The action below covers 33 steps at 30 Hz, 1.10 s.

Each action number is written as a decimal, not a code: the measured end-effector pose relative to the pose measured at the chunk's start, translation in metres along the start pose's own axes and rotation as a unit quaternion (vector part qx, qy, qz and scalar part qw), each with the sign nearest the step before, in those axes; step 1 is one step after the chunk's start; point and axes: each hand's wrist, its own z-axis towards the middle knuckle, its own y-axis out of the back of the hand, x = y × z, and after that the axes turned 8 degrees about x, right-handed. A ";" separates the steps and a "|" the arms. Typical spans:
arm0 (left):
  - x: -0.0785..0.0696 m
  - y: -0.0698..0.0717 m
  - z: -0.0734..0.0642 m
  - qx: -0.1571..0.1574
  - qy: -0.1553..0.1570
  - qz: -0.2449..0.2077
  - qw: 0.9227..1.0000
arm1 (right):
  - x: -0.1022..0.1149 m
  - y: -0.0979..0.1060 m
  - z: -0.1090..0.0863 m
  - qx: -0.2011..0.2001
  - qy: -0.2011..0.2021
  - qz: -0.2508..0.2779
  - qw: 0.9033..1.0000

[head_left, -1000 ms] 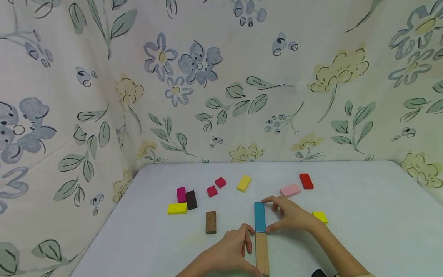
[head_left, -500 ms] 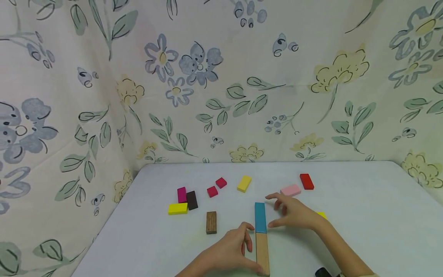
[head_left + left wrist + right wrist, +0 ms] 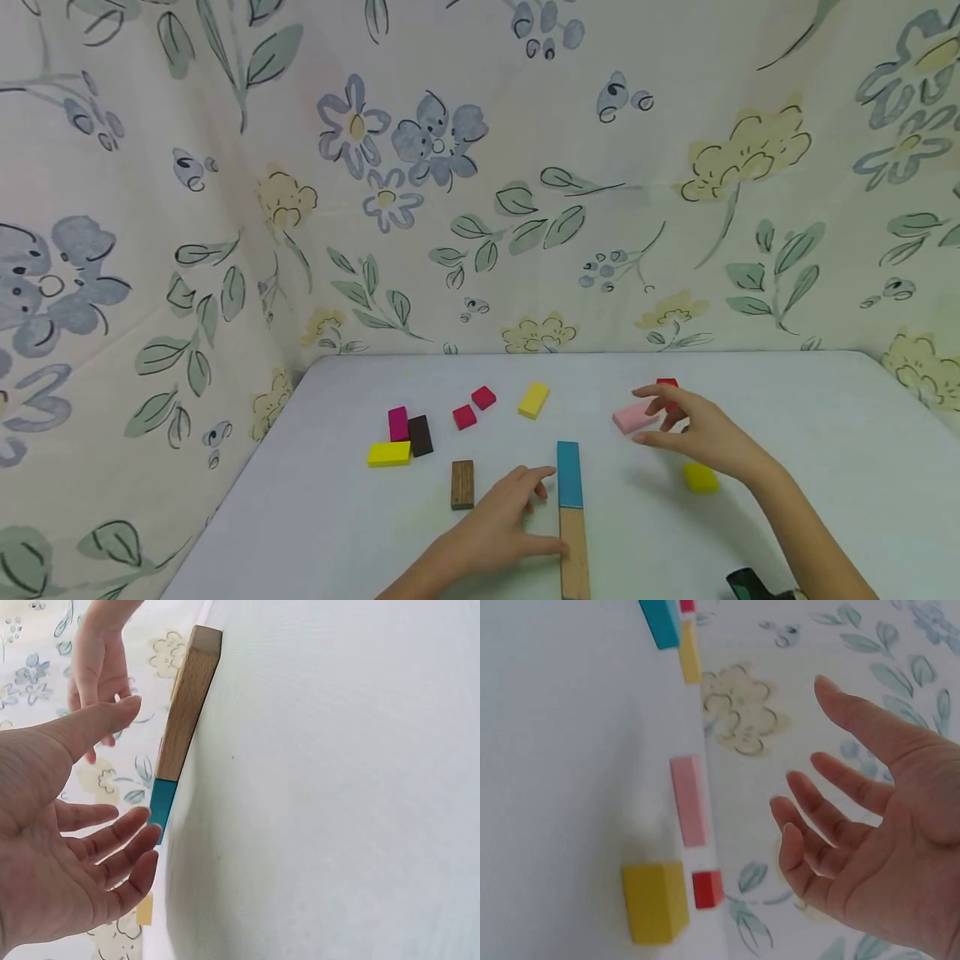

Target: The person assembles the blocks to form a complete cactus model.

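Note:
A blue block [image 3: 569, 473] and a light wooden block [image 3: 574, 558] lie end to end in a line on the white table. My left hand [image 3: 491, 529] is just left of them, fingers relaxed and apart. Its fingertips come close to the blue block [image 3: 162, 801] in the left wrist view; contact cannot be told. My right hand [image 3: 701, 429] hovers by the pink block [image 3: 630, 418], its thumb and fingers spread around a gap with nothing held. Part of the pink block and most of the red block [image 3: 666, 382] are hidden behind that hand. A yellow block [image 3: 701, 478] sits below the right wrist.
At the left, a brown striped block [image 3: 462, 485] stands apart from a magenta block [image 3: 398, 424], a dark block [image 3: 421, 435] and a yellow block [image 3: 389, 454]. Farther back are two small crimson blocks [image 3: 464, 417] and a pale yellow block [image 3: 534, 401]. A floral curtain [image 3: 480, 208] hangs behind.
My right hand has left the blue block and moved right and back to the pink block. My left hand has shifted slightly back, away from the wooden block's near end.

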 end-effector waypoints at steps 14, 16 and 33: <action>0.030 -0.010 0.024 0.026 -0.038 0.101 0.994 | -0.029 0.028 -0.030 -0.030 -0.044 -0.032 0.998; 0.028 -0.009 0.023 0.029 -0.043 0.115 0.992 | -0.034 0.030 -0.033 -0.029 -0.045 -0.038 0.998; -0.007 0.007 0.005 0.098 -0.025 0.164 0.981 | -0.069 0.039 -0.051 0.043 -0.068 -0.020 0.997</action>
